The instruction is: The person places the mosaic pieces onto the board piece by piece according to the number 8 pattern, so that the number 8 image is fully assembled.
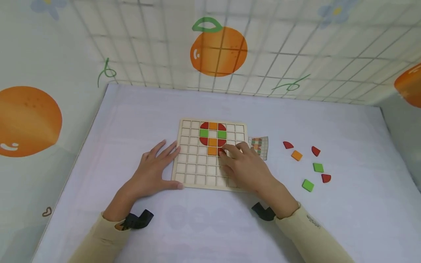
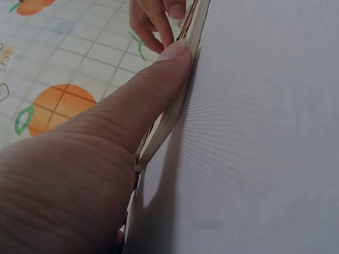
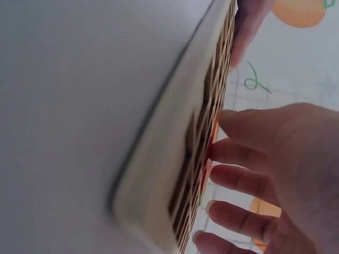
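A square wooden grid board (image 1: 192,178) lies on the table, with red, orange and green tiles set into its upper middle cells. My left hand (image 1: 152,170) rests against the board's left side, fingers spread, thumb on the near left corner. In the left wrist view that thumb (image 2: 153,79) lies along the board's edge. My right hand (image 1: 246,166) pinches a red quarter-circle tile (image 1: 220,151) between thumb and index finger, at the cell right of the lowest orange tile (image 1: 212,151). The right wrist view shows its fingertips at the board's surface; the tile is partly hidden.
A small printed pattern card (image 1: 264,148) sits by the board's right edge, partly behind the right hand. Farther right lie loose tiles: several red quarter-circles (image 1: 326,178), an orange square (image 1: 296,155) and two green squares (image 1: 308,185). A wall (image 1: 158,54) stands behind the table.
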A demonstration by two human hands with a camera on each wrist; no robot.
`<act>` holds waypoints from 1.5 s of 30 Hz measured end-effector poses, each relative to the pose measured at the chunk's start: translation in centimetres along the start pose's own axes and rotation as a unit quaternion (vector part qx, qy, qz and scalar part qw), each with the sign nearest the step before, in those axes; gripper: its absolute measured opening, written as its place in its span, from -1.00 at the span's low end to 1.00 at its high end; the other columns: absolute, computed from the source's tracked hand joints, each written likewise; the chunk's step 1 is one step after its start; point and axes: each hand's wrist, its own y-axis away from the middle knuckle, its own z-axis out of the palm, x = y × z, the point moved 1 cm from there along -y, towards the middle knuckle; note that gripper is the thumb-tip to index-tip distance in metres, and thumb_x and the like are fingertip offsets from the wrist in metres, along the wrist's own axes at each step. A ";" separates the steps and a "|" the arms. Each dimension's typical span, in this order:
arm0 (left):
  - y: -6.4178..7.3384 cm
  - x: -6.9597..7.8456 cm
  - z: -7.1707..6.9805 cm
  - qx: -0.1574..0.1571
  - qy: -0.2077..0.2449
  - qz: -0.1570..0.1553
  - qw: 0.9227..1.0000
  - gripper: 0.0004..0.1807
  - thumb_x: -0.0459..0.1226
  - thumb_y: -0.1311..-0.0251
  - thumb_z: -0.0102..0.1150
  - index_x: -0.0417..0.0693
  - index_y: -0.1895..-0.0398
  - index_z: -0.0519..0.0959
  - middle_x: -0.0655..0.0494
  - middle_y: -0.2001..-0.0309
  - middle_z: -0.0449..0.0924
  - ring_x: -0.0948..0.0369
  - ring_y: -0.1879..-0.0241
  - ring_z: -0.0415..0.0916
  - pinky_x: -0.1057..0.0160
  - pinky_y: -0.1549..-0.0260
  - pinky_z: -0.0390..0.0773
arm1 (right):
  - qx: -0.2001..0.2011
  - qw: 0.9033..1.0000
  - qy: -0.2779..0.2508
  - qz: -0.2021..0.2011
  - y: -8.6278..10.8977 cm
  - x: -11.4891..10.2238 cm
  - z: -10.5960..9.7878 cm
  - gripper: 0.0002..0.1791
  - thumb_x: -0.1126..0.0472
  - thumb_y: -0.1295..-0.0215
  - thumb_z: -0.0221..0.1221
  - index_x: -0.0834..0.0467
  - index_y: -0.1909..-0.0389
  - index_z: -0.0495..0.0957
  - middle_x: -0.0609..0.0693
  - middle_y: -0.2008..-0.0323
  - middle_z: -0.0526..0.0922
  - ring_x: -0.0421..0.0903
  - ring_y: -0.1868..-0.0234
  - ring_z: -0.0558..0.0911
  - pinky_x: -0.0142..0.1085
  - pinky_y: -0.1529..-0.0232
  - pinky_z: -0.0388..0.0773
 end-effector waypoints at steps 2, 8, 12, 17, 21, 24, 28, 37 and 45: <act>0.0 0.0 -0.2 -0.002 -0.002 -0.001 1.000 0.28 0.25 0.05 0.59 0.15 -0.70 0.09 0.27 -0.70 -0.14 0.02 -0.66 -0.40 -0.18 -0.36 0.05 | 0.001 1.000 0.001 0.000 0.1 0.1 0.1 -0.53 0.10 -0.37 0.39 0.18 -0.25 0.67 0.12 -0.22 0.59 0.20 -0.08 0.53 -0.01 0.11 0.67; 0.0 -0.4 0.1 0.002 -0.003 0.000 1.000 0.28 0.26 0.05 0.58 0.14 -0.70 0.09 0.26 -0.70 -0.13 0.02 -0.66 -0.39 -0.18 -0.36 0.04 | 0.007 0.999 -0.043 0.005 0.1 0.0 0.5 -0.51 0.11 -0.39 0.39 0.19 -0.27 0.65 0.12 -0.22 0.60 0.17 -0.05 0.53 -0.07 0.14 0.64; 0.2 -0.7 0.3 0.005 -0.004 -0.003 1.000 0.29 0.26 0.05 0.58 0.14 -0.70 0.08 0.25 -0.70 -0.13 0.01 -0.66 -0.38 -0.20 -0.36 0.04 | 0.010 0.997 -0.079 0.015 0.1 -0.3 0.6 -0.48 0.15 -0.37 0.40 0.26 -0.29 0.62 0.15 -0.25 0.62 0.16 -0.06 0.55 -0.07 0.01 0.60; 0.5 -0.7 0.1 0.010 -0.001 -0.002 1.000 0.28 0.24 0.05 0.60 0.11 -0.69 0.11 0.23 -0.70 -0.10 0.00 -0.66 -0.37 -0.20 -0.35 0.04 | 0.001 0.995 -0.094 0.025 0.1 -0.9 0.6 -0.45 0.19 -0.38 0.37 0.31 -0.32 0.58 0.15 -0.32 0.60 0.16 -0.13 0.53 -0.04 -0.13 0.56; 0.5 -0.5 0.0 0.009 0.002 0.000 1.000 0.26 0.22 0.04 0.60 0.10 -0.69 0.12 0.23 -0.70 -0.10 0.00 -0.66 -0.38 -0.19 -0.35 0.04 | -0.004 0.990 -0.124 0.060 0.6 -0.1 -0.2 -0.47 0.23 -0.42 0.32 0.29 -0.36 0.55 0.17 -0.39 0.54 0.20 -0.25 0.50 0.05 -0.23 0.51; 0.4 -0.3 -0.1 0.005 0.002 -0.001 1.000 0.27 0.22 0.04 0.60 0.12 -0.69 0.10 0.24 -0.70 -0.12 0.01 -0.66 -0.39 -0.19 -0.35 0.05 | 0.017 0.981 -0.152 0.116 1.5 2.0 -1.4 -0.49 0.29 -0.44 0.28 0.30 -0.37 0.54 0.22 -0.40 0.50 0.23 -0.30 0.46 0.10 -0.24 0.51; 0.3 -0.2 0.0 0.001 0.002 -0.003 1.000 0.27 0.23 0.04 0.59 0.14 -0.70 0.09 0.27 -0.70 -0.13 0.03 -0.66 -0.40 -0.17 -0.35 0.05 | 0.054 0.965 -0.168 0.195 3.4 5.7 -3.3 -0.56 0.36 -0.47 0.21 0.34 -0.32 0.55 0.27 -0.36 0.52 0.28 -0.28 0.45 0.16 -0.19 0.51; 0.3 -0.1 -0.1 0.006 0.006 0.010 1.000 0.25 0.22 0.03 0.59 0.09 -0.68 0.12 0.25 -0.69 -0.10 0.02 -0.66 -0.39 -0.17 -0.34 0.04 | 0.008 0.937 -0.196 0.289 8.0 12.4 -4.2 -0.58 0.35 -0.54 0.08 0.38 -0.34 0.50 0.43 -0.25 0.51 0.41 -0.12 0.55 0.35 -0.09 0.45; 0.2 0.1 0.0 0.006 0.004 0.010 1.000 0.26 0.22 0.03 0.59 0.11 -0.69 0.11 0.25 -0.69 -0.11 0.02 -0.66 -0.39 -0.17 -0.36 0.03 | -0.070 0.923 -0.180 0.332 7.5 14.5 -2.4 -0.63 0.27 -0.47 0.20 0.41 -0.17 0.59 0.49 -0.15 0.48 0.42 -0.06 0.52 0.32 -0.09 0.44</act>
